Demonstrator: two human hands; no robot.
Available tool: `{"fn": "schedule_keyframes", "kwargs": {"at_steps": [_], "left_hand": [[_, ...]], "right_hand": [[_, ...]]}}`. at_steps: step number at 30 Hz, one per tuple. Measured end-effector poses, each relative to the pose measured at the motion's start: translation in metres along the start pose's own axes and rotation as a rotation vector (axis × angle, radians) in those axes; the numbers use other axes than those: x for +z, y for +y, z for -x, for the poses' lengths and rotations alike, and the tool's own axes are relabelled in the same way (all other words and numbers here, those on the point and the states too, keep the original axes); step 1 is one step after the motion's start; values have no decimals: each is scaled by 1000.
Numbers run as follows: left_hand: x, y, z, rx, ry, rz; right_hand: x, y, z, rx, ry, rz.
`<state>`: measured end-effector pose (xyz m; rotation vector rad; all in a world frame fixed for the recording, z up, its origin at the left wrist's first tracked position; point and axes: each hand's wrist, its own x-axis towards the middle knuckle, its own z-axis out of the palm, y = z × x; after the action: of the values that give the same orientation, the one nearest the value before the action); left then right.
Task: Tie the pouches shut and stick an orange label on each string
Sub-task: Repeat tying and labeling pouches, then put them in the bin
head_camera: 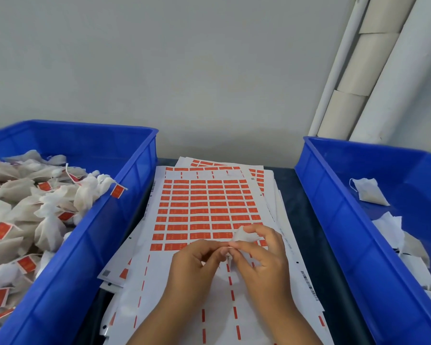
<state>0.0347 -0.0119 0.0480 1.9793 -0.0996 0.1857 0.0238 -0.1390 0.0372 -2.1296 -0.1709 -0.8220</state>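
Tying small white mesh pouch (244, 235) over orange sticker sheet (204, 207) on bench; left hand (197, 266) and right hand (260, 255) fingers pinching its string. Probably needs peeling a label next.

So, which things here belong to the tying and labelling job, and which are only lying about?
Job: the pouch both hands pinch, the label sheet, the left bin of labelled pouches, the right bin of unlabelled ones.
Lying about: the cardboard tubes against the wall.
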Motion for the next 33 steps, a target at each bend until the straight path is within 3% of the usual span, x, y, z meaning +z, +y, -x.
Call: {"fn": "schedule_keyframes", "kwargs": {"at_steps": [5, 7, 10, 12, 20, 23, 26, 30, 33], "left_hand": [[5, -1, 2, -12, -38, -109], [3, 0, 2, -101, -129, 62], [-7, 4, 5, -299, -340, 617], [-14, 5, 6, -286, -434, 830], [-22, -2, 6, -146, -621, 1033], [-25, -3, 4, -193, -543, 1145], [-29, -1, -2, -354, -290, 1293], [-32, 0, -11, -506, -27, 1463], [-30, -1, -13, -562, 40, 1432]], "right_hand": [[1, 1, 0, -26, 21, 87], [1, 5, -1, -27, 33, 117], [-3, 8, -3, 13, 58, 83], [-5, 8, -4, 44, 59, 38], [-11, 3, -8, 84, -52, -95], [-9, -4, -6, 243, -219, -131], [-5, -5, -4, 430, -443, -183], [-4, -2, -4, 408, -714, -127], [-8, -4, -6, 447, -829, -152]]}}
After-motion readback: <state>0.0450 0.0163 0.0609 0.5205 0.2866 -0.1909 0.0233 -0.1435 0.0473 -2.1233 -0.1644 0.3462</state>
